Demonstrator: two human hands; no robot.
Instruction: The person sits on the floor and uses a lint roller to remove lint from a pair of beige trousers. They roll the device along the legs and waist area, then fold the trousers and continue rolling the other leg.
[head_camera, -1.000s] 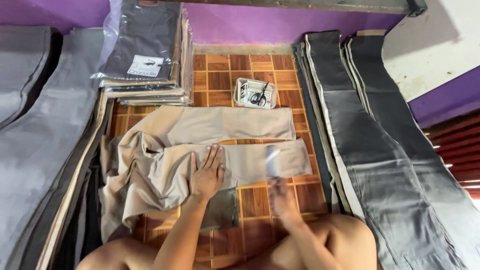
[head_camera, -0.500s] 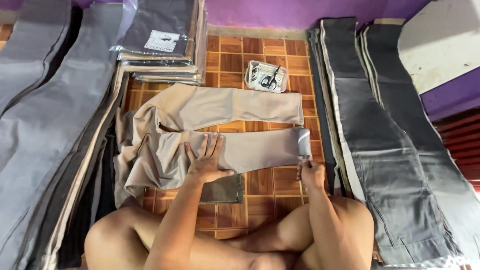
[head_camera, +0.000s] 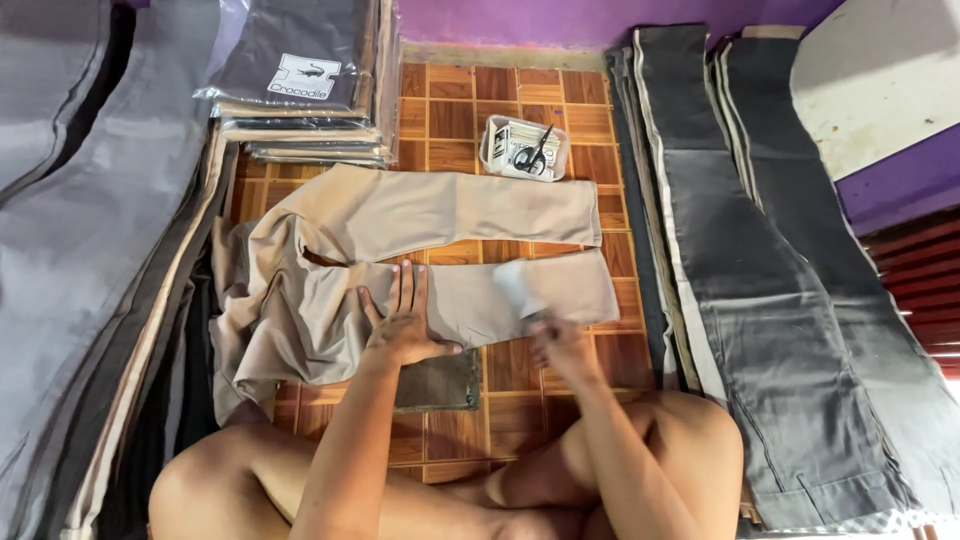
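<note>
Beige trousers (head_camera: 400, 265) lie spread flat on the tiled floor (head_camera: 450, 120), legs pointing right, between stacks of grey trousers (head_camera: 770, 280) on either side. Left hand (head_camera: 403, 325) is open, palm down, fingers splayed, pressing on the near trouser leg. Right hand (head_camera: 562, 345) pinches a blurred white piece (head_camera: 518, 287) over the same leg near its cuff; a small tray with scissors (head_camera: 527, 148) sits beyond.

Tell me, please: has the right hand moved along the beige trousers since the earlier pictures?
Yes. The right hand has moved left along the lower leg of the beige trousers, away from the hem, toward the left hand that presses the leg flat.
</note>
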